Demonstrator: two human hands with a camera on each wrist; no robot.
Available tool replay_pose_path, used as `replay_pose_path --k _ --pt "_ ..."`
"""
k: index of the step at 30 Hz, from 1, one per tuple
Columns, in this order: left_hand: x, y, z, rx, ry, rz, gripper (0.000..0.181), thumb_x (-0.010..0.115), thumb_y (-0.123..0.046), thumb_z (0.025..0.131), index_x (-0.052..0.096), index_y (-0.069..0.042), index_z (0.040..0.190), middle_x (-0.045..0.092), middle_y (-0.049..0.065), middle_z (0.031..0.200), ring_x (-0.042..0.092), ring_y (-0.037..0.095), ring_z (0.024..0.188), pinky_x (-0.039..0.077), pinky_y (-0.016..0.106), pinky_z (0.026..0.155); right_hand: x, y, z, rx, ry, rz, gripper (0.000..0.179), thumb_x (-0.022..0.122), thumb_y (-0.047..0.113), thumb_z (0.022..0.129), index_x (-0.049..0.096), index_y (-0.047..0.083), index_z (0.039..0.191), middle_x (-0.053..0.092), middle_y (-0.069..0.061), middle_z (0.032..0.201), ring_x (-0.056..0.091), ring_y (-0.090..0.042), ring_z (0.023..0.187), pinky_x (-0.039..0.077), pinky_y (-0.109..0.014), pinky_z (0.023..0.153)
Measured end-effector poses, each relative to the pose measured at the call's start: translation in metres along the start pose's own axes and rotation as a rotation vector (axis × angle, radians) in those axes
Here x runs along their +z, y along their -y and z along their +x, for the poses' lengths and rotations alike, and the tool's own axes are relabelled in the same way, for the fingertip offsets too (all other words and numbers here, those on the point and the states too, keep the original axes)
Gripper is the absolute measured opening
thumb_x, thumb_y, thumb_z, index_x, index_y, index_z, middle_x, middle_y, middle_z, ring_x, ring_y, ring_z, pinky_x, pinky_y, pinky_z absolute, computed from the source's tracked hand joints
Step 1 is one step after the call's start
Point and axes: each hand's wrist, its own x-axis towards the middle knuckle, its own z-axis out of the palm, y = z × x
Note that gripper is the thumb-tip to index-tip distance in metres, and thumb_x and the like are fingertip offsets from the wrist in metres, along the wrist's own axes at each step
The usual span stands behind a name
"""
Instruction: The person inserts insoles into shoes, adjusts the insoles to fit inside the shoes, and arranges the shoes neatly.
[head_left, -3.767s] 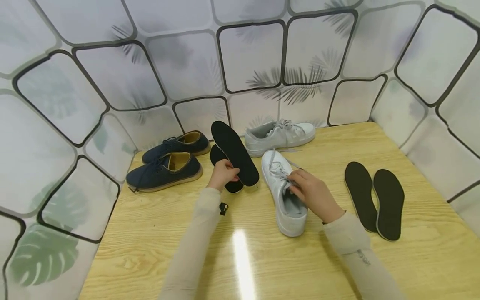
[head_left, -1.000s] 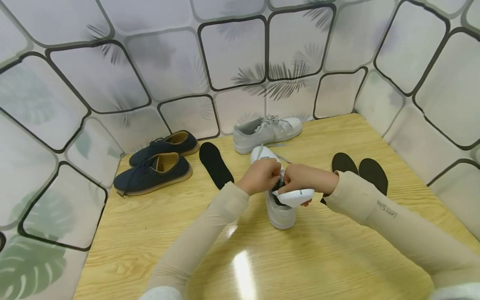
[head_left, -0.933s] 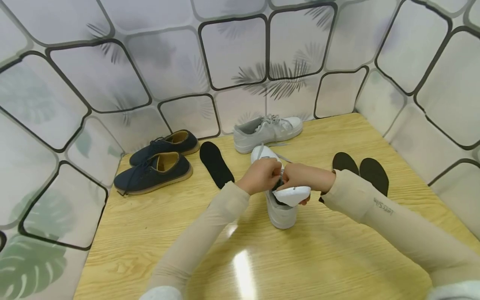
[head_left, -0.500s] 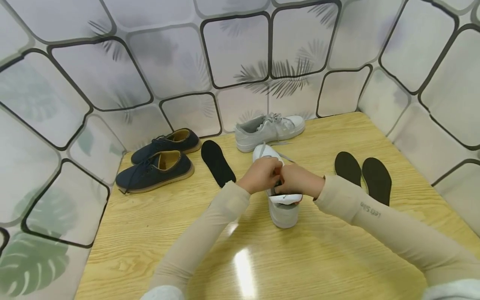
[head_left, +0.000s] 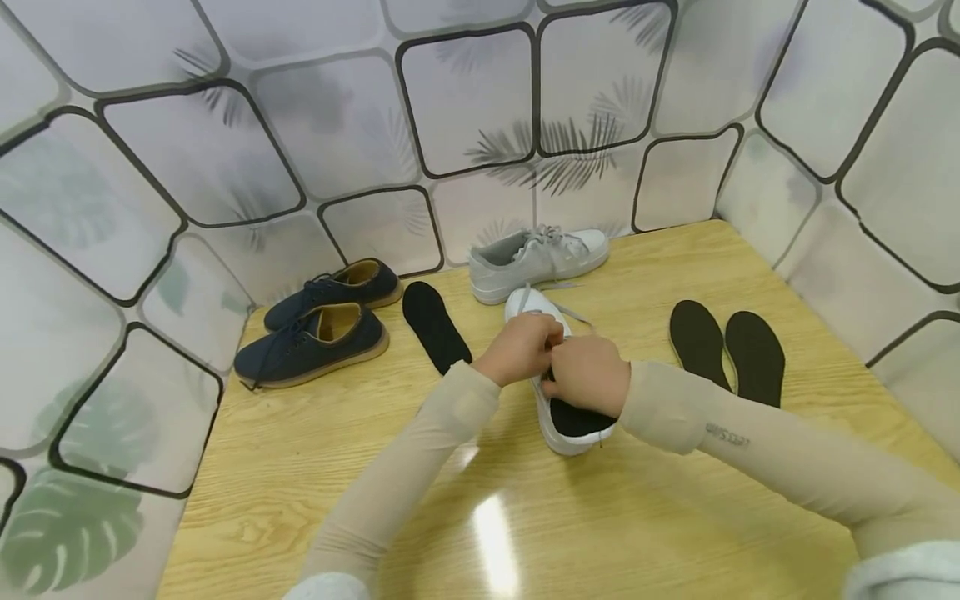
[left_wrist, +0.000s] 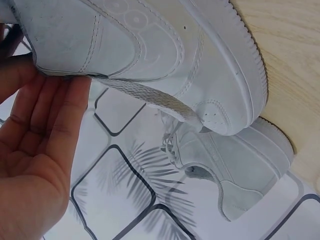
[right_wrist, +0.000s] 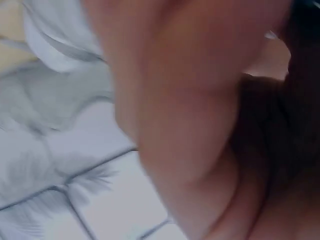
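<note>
Left hand (head_left: 522, 348) pinching the white shoe (head_left: 564, 444) by its rim on the bench (head_left: 300, 500); right hand (head_left: 588, 373) over the black insole (head_left: 574, 420), partly inserted, hold too hidden to tell. Fitting seems under way, next calling for heel-seating.

Head view: right hand (head_left: 589, 373) covers part of the near white shoe's (head_left: 549, 423) opening, its fingertips out of sight. Front of the black insole (head_left: 576, 419) in that shoe hidden too. Right sleeve (head_left: 757, 446) masks the lower ends of two dark insoles (head_left: 697, 343); its lettering (head_left: 727, 434) too small to read. Left wrist view: left hand (left_wrist: 42, 155) and shoe cut by edges. Right wrist view: hand smeared, grip unreadable.
</note>
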Motion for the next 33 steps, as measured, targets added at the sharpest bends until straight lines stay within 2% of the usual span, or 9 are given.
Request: replay_pose_path --k 2,5,7,10,14,18,26,30,33 --pt "-0.002 -0.001 0.001 -0.01 0.017 -0.002 0.015 0.069 0.0 0.079 0.061 -0.009 0.07 0.059 0.001 0.071 0.051 0.014 0.067 0.041 0.026 0.063 -0.012 0.008 -0.003 -0.049 0.061 -0.059 0.044 0.073 0.035 0.082 0.05 0.011 0.054 0.05 -0.003 0.053 0.054 -0.019 0.049 0.046 -0.035 0.041" --pt "-0.002 -0.002 0.002 -0.017 0.026 -0.013 0.015 0.072 -0.003 0.08 0.062 -0.009 0.071 0.06 0.001 0.071 0.052 0.013 0.067 0.042 0.025 0.062 -0.028 0.017 -0.006 -0.075 0.217 -0.088 0.046 0.072 0.042 0.082 0.052 0.009 0.058 0.054 -0.004 0.058 0.055 -0.018 0.053 0.049 -0.036 0.047" --pt "-0.002 -0.002 0.002 -0.018 0.023 -0.016 0.014 0.074 -0.005 0.08 0.063 -0.009 0.071 0.061 0.0 0.071 0.054 0.013 0.067 0.043 0.025 0.063 -0.034 0.02 -0.007 -0.067 0.313 -0.068 0.043 0.069 0.041 0.084 0.051 0.009 0.061 0.055 -0.004 0.063 0.055 -0.018 0.056 0.05 -0.037 0.05" --pt "-0.002 -0.003 0.003 -0.013 0.018 -0.018 0.015 0.075 -0.008 0.081 0.064 -0.008 0.072 0.062 0.001 0.072 0.056 0.014 0.068 0.044 0.025 0.063 -0.034 0.016 -0.007 -0.068 0.356 0.019 0.036 0.066 0.031 0.084 0.048 0.011 0.06 0.05 -0.002 0.058 0.049 -0.016 0.052 0.044 -0.032 0.047" --pt "-0.001 -0.004 0.002 -0.008 0.013 -0.014 0.013 0.074 -0.008 0.081 0.064 -0.009 0.073 0.063 0.001 0.073 0.056 0.014 0.069 0.044 0.026 0.065 -0.025 0.005 -0.01 -0.086 0.292 0.228 0.038 0.063 0.015 0.082 0.038 0.017 0.054 0.032 0.007 0.049 0.03 -0.008 0.045 0.024 -0.022 0.044" --pt "-0.001 -0.002 0.0 0.0 -0.008 0.003 0.013 0.073 -0.005 0.08 0.064 -0.009 0.071 0.062 0.001 0.071 0.055 0.015 0.069 0.044 0.027 0.065 -0.019 -0.002 -0.013 -0.089 0.195 0.363 0.042 0.062 0.008 0.082 0.034 0.018 0.052 0.024 0.01 0.048 0.021 -0.005 0.044 0.019 -0.02 0.046" --pt "0.0 0.002 0.0 -0.005 -0.03 -0.023 0.013 0.073 -0.007 0.081 0.065 -0.009 0.072 0.063 0.001 0.07 0.056 0.015 0.069 0.045 0.027 0.065 0.001 -0.012 -0.008 -0.015 0.017 0.362 0.04 0.061 0.006 0.08 0.036 0.016 0.05 0.027 0.008 0.049 0.029 -0.008 0.045 0.023 -0.021 0.047" --pt "0.001 0.001 0.0 -0.007 -0.029 -0.025 0.011 0.072 -0.004 0.08 0.065 -0.009 0.073 0.063 0.001 0.072 0.057 0.015 0.069 0.045 0.028 0.065 0.019 -0.018 -0.004 0.022 -0.045 0.376 0.039 0.062 0.008 0.08 0.039 0.015 0.049 0.031 0.008 0.048 0.033 -0.009 0.046 0.026 -0.021 0.046" --pt "0.002 0.0 0.001 -0.02 -0.026 -0.033 0.012 0.071 -0.002 0.079 0.065 -0.009 0.072 0.063 0.001 0.072 0.055 0.014 0.07 0.044 0.027 0.065 0.021 -0.017 -0.006 0.036 -0.065 0.373 0.036 0.063 0.01 0.08 0.043 0.015 0.051 0.034 0.008 0.049 0.035 -0.009 0.048 0.026 -0.022 0.047"
